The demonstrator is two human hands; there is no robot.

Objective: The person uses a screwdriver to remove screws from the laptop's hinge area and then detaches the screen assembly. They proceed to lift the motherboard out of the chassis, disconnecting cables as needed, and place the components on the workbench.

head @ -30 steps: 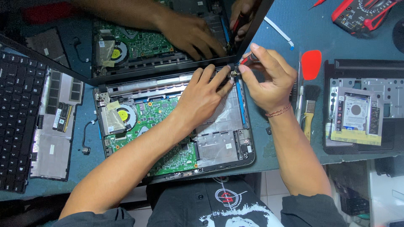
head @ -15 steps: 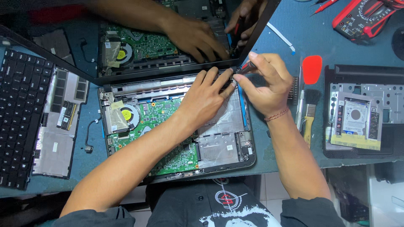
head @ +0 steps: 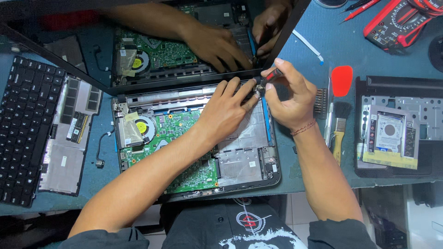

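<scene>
The opened laptop base lies on the blue table directly under my two hands, its green circuit board and round fan bare to view. My right hand is closed around a small screwdriver with a red and black handle, pinched between thumb and fingertips, its tip pointing down at the upper right corner of the base by the hinge. My left hand lies flat and open just left of that grip, palm on the silver metal shield, its fingertips reaching to the screwdriver tip; whether they pinch anything there I cannot tell, as the spot is too small and crowded.

Just above the grip stands the dark glossy screen, tilted up from the hinge and mirroring both hands and the board. Right of the grip, close by, a row of screwdriver bits sits beside a brush with a wooden handle, and a red plastic pry tool lies just above them. Further right, well apart, a hard drive rests on another dark laptop shell. Up and to the right of the grip lies a red multimeter. Far to the left of my hands, the removed keyboard panel lies on the table.
</scene>
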